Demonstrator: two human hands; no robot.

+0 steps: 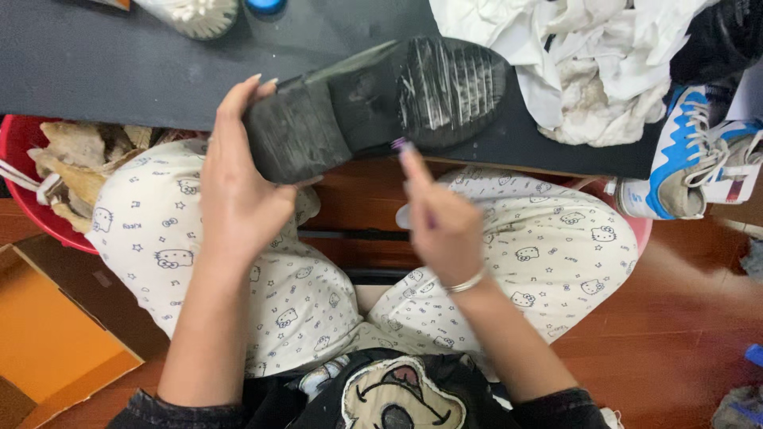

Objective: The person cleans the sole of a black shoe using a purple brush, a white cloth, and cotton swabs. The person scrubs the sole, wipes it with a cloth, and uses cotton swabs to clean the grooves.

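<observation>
The black leather shoe with a worn, ridged rubber sole (373,99) lies sole-up over the dark table edge, its heel clamped by the left hand (238,195). The right hand (441,226) pinches 1 small purple-tipped tool (400,144) at the sole — a slip could jab the left fingers, since only the heel is braced.

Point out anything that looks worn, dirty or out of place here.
The black shoe, held sole-up by the left hand, has a scuffed, grey-streaked sole. White rags lie crumpled on the dark table. The right hand is blurred.

Soft, even indoor light, faint shadows, motion blur on the right hand (442,226), mild edge smear.
</observation>
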